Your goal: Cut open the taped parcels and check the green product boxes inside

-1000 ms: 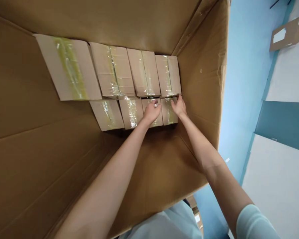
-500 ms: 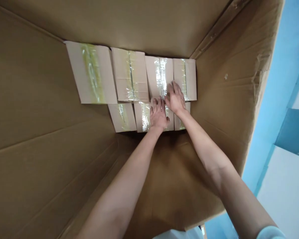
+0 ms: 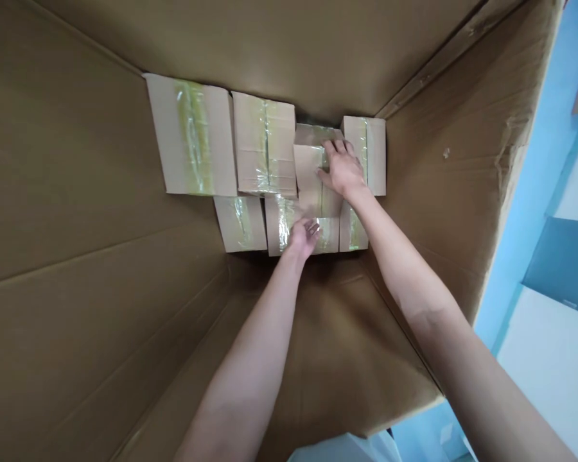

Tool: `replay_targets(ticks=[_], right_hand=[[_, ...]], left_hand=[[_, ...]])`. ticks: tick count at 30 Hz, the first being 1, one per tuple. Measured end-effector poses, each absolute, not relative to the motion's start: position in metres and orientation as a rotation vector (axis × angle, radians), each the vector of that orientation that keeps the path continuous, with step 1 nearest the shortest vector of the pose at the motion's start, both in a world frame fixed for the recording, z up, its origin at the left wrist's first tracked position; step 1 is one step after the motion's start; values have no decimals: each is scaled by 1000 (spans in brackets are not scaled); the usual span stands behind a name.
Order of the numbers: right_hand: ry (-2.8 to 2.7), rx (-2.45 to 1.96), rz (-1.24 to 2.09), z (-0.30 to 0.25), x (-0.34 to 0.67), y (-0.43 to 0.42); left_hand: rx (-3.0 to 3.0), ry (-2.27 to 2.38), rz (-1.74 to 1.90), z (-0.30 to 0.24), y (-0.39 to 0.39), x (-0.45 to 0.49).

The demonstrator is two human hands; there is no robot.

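Note:
Inside a big brown carton (image 3: pixel 289 333), two rows of small taped cardboard boxes stand against the far wall. One small box (image 3: pixel 308 176) of the upper row sits out of line, shifted toward me and overlapping a lower-row box (image 3: pixel 325 240). My right hand (image 3: pixel 344 168) lies over its right part, thumb and fingers spread. My left hand (image 3: pixel 304 237) is at the front of the lower row, just below the shifted box; its fingers look bent and are blurred, and whether it touches a box is unclear.
Upper-row boxes flank the shifted one: a left neighbour (image 3: pixel 266 144), a far-left box (image 3: pixel 192 138) and a right-hand box (image 3: pixel 373 154). The carton's tall side walls (image 3: pixel 457 147) enclose both arms. Beyond its right edge is a blue and white surface (image 3: pixel 549 308).
The small box under my right hand has moved toward me, out of line with its neighbours, exposing a surface behind it. My left hand has drawn down and its fingers have bent.

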State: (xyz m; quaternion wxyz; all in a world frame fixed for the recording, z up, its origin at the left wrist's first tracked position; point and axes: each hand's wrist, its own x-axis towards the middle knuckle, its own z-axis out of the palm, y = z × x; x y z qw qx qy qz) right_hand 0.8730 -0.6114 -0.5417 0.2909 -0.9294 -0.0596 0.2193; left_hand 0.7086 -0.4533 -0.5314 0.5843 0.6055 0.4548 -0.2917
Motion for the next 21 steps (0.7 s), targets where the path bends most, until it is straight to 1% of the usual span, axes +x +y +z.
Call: replay_targets(ticks=[4,7,10,13,18,21], right_hand=[[-102,-2474,499,-484,812,-596],[-6,-2496,555,-430,749,-580],[36,-2532,678,-381,685,-567],[27,-2521,704,-344,637,-562],[157,-2569,766,-294,603,-564],[280,-2542,695,-264,590,-570]], left_hand=[[1161,1207,-762,-530,-446,711],[1052,1312,-763,-514,-438,687],[919,1506,-764,-487,-428,654],[901,1641,-818,-454,-416,629],[1041,1704,-874,-400,-395,626],[1174,1651,-827,-364,-382,641]])
